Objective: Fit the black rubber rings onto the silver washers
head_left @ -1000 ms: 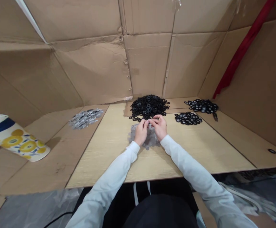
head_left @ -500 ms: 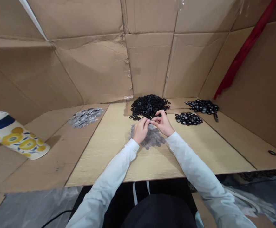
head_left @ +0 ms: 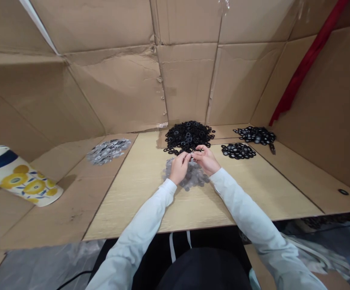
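Note:
My left hand (head_left: 179, 168) and my right hand (head_left: 206, 160) meet fingertip to fingertip in the middle of the board. Both are closed in a pinch, and the small piece between them is mostly hidden by the fingers and too small to name. Below them lies a spread of translucent greyish discs (head_left: 193, 179). Just beyond my fingertips rises a large heap of black rings (head_left: 188, 135). To the right of my right hand is a small pile of black rings with pale centres (head_left: 238, 151).
Another pile of pale-centred black rings (head_left: 255, 135) lies at the back right. Silvery discs (head_left: 108, 151) are heaped on the left. A floral-patterned white cylinder (head_left: 21, 177) leans at far left. One ring (head_left: 343, 192) sits far right. Cardboard walls (head_left: 190, 84) enclose the back and sides.
My right hand's fingers have lowered and drawn closer around the pinch point. My left hand stays nearly in place. The whole view has shifted slightly.

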A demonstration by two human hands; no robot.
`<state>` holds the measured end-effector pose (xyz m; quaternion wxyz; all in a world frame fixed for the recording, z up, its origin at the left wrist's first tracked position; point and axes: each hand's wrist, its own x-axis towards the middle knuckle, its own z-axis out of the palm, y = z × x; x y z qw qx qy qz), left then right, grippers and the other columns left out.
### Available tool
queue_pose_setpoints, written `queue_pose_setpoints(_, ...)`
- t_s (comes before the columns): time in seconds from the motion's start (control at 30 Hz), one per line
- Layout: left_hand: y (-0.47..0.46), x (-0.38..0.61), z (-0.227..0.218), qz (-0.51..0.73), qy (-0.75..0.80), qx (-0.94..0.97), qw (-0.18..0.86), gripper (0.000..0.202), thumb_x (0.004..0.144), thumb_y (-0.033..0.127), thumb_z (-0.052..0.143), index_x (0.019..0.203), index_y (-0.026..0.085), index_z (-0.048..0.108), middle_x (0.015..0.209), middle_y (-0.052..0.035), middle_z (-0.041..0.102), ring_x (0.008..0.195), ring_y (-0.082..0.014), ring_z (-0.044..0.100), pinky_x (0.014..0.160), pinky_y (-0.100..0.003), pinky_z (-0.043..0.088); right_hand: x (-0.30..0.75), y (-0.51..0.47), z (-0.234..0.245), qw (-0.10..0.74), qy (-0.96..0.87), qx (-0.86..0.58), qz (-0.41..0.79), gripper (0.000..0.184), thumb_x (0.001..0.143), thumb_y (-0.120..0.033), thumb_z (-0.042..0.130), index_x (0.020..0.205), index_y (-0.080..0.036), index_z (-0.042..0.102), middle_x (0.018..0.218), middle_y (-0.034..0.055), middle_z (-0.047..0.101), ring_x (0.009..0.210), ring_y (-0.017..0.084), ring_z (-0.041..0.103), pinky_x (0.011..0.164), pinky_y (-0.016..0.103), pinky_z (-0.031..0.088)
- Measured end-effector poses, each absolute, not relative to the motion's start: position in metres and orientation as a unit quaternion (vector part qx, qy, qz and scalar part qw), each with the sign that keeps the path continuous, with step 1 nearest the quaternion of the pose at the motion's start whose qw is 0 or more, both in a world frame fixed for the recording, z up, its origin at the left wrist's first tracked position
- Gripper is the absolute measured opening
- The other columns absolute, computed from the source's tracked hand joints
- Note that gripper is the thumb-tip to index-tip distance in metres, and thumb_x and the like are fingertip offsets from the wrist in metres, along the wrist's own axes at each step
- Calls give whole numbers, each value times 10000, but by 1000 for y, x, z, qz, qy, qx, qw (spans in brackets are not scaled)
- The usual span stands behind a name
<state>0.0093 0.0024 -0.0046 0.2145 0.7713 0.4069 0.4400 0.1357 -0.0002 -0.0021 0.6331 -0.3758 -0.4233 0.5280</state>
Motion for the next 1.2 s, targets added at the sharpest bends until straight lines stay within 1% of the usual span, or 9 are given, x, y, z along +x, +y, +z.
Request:
queue_pose_setpoints(0.2,-2,12,-9,479,421,747,188,245,885,290,391,684,181,478,647,3,523,664,-120,504,641,-232,370,128,1,-3,660,-464,-378,455,457,531,-304,726,803,-235,366,586,-80,569,550,90,512,572,230,394)
queue_pose_setpoints(0.37,3,9,-7,474,395,768,171,212,882,266,394,706,185,481,663,0,522,674,-125,507,639,-236,377,136,-1,2,624,-480,-387,480,490,497,-309,748,788,-235,362,605,-65,592,581,110,534,579,243,398)
queue_pose_setpoints(0.53,14,0,-4,431,330,830,130,202,884,275,392,746,182,507,720,-15,537,705,-129,515,667,-243,391,149,-2,9,574,-478,-420,516,515,416,-264,786,770,-204,417,615,-33,619,569,107,535,581,249,401)
queue_pose_setpoints(0.6,17,-3,-4,415,311,848,114,201,887,277,384,774,181,520,745,-26,544,731,-135,522,692,-248,397,150,-2,9,576,-473,-419,518,513,410,-260,785,772,-199,427,611,-34,617,563,103,534,579,248,399)
queue_pose_setpoints(0.7,17,-3,-5,409,314,849,119,214,893,290,371,798,180,528,766,-33,551,751,-137,529,708,-247,401,147,0,7,590,-478,-410,504,503,427,-276,774,772,-207,415,611,-49,607,557,98,527,569,240,391)
queue_pose_setpoints(0.8,15,-1,-7,410,334,838,137,231,894,308,365,793,180,528,770,-31,552,754,-135,526,707,-244,397,146,2,5,594,-502,-415,472,490,453,-296,756,776,-218,396,613,-58,590,557,99,521,548,232,379)
queue_pose_setpoints(0.97,17,0,-7,408,349,823,184,256,887,329,374,761,176,536,730,-13,553,706,-126,508,668,-238,385,151,1,5,561,-578,-435,403,417,532,-308,692,786,-225,372,592,-73,546,516,91,482,512,220,340)
queue_pose_setpoints(1.07,19,-2,-6,389,341,833,195,257,880,327,387,751,174,548,725,-8,564,703,-124,507,666,-235,379,152,-2,8,526,-622,-471,337,342,581,-267,645,789,-225,377,593,-67,536,521,100,475,520,227,332)
queue_pose_setpoints(1.2,19,-2,-6,377,350,836,193,253,874,327,391,756,169,549,726,-5,556,712,-124,502,676,-236,373,151,-7,13,483,-665,-518,236,274,621,-176,598,802,-226,400,638,-40,572,581,124,509,572,248,342)
